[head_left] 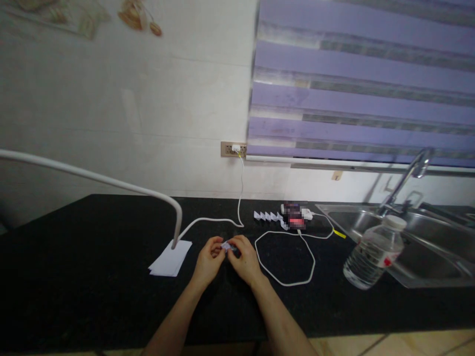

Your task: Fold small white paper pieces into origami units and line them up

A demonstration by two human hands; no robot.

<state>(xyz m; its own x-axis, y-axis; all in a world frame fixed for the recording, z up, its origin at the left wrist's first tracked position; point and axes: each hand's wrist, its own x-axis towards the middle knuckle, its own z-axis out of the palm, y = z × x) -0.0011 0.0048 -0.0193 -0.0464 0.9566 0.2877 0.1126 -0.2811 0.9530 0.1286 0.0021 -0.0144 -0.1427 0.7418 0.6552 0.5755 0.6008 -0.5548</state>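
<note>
Between both hands, just above the black countertop (pixel 111 301), is a small folded piece of white paper (pixel 226 245). The thumb and fingers of my left hand (pixel 211 259) pinch its left side. My right hand (pixel 245 257) pinches its right side, the fingertips of both hands almost meeting. Fingers cover much of the paper, so its full shape is hidden. Left of my hands lies a stack of white paper sheets (pixel 170 259). Several small folded white paper pieces (pixel 267 216) stand in a row behind and to the right of my hands.
A white bent rod (pixel 148 190) reaches over the paper stack. Right of my hands, a white cable (pixel 284 284) loops near blurred-out items (pixel 295 216). A large water bottle (pixel 374 252) stands before the steel sink (pixel 411 282) and faucet (pixel 406 178). A wall socket (pixel 233 149) holds a plug.
</note>
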